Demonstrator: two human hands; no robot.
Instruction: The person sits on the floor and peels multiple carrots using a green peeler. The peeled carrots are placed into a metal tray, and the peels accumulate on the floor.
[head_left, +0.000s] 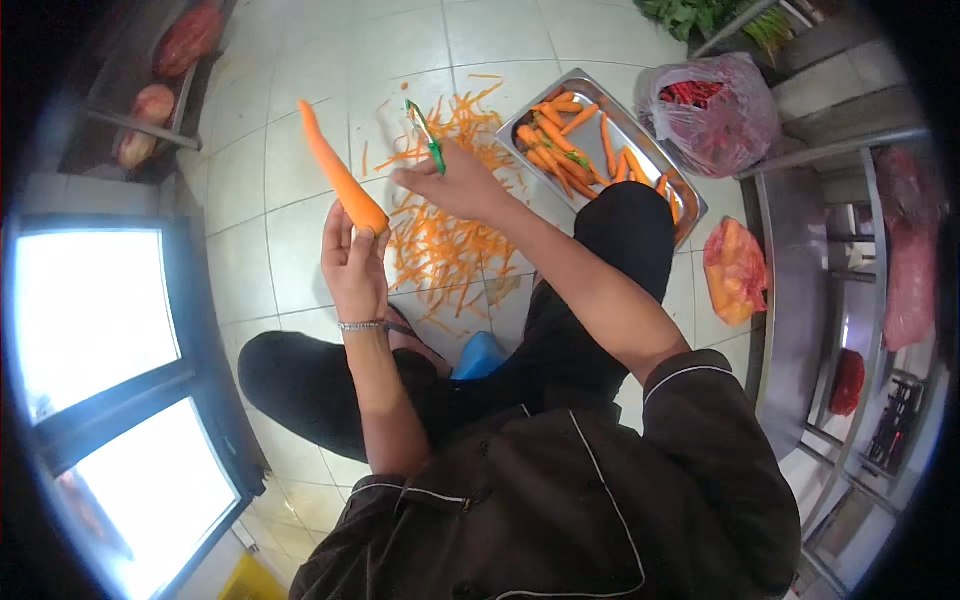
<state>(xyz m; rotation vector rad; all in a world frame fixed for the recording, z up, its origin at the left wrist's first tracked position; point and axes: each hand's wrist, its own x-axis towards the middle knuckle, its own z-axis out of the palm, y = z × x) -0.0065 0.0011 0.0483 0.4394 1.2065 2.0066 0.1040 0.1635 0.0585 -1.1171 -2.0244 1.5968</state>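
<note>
A long orange carrot (341, 176) is in my left hand (356, 266), gripped by its thick end, with the thin tip pointing up and away. Its surface looks smooth. To the right, my right hand (454, 180) holds a green-handled peeler (426, 135), blade end pointing away from me and apart from the carrot. Below both hands, a heap of carrot peelings (450, 240) is spread over the tiled floor. A steel tray (694, 196) at the right holds several carrots (555, 142), some with green tops; my knee hides part of it.
Beside the tray stands a plastic bag of red chillies (712, 112). A red plastic bag (735, 270) lies near the metal shelving (795, 315) on the right. Leafy greens (686, 15) are at the top right. Sacks (187, 41) sit on a rack at the upper left.
</note>
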